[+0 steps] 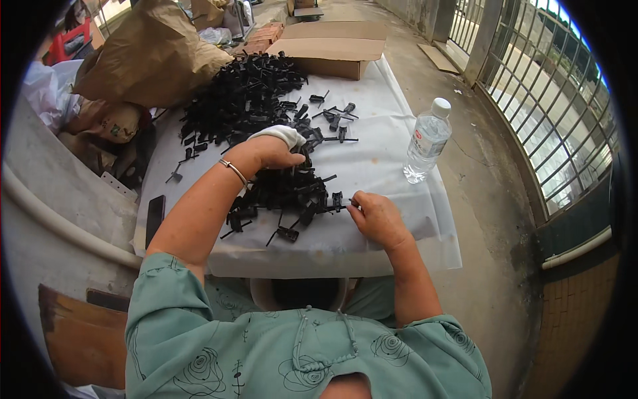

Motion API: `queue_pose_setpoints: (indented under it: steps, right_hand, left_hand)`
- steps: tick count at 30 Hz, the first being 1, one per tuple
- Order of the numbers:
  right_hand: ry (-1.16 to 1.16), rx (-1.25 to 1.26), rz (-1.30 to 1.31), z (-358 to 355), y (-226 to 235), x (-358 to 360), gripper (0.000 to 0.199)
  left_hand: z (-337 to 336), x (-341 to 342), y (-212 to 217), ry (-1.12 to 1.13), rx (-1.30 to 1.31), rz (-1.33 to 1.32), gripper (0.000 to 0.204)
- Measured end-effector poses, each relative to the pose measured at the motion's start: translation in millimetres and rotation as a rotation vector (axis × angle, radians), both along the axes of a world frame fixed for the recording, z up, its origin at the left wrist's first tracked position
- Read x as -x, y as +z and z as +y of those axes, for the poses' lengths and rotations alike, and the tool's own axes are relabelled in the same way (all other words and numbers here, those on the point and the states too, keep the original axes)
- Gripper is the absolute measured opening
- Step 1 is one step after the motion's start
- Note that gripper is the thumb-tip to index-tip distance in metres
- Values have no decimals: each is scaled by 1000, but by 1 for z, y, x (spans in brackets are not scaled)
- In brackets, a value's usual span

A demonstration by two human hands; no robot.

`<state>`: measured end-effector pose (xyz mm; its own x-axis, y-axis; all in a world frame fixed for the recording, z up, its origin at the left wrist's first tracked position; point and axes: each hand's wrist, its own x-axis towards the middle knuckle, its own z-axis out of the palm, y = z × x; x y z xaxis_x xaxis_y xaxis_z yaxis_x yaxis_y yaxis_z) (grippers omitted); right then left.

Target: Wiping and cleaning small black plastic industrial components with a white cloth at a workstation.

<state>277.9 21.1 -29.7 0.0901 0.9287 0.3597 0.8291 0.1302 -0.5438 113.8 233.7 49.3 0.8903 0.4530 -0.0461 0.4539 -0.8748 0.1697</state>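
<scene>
Black plastic parts (242, 93) with thin stems lie in a large heap on the white-covered table (392, 143). A smaller pile of the same parts (286, 193) is closer to me. My left hand (279, 147), with white cloth or a glove over part of it, reaches onto the heap where the two piles meet; its fingertips are hidden. Near the right side of the small pile, my right hand (379, 218) pinches the stem end of a black plastic part (337, 200) between thumb and forefinger.
A clear bottle with a white cap (428, 139) stands by the table's right edge. At the far end is an open cardboard box (332, 50). Brown paper sacks (149, 56) crowd the left side, and a dark phone-like slab (155, 216) lies near my left forearm.
</scene>
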Motion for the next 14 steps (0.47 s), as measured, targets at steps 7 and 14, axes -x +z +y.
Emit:
queue_pose_setpoints:
  steps: [7,14]
  right_hand:
    - [-99,18,201,-12,45,-3,16]
    - [279,-338,-372,-48,87,66,13]
  left_hand:
    - [-41,50,69,172,36,-202,23]
    - [-160,98,51,467,692,-628,18]
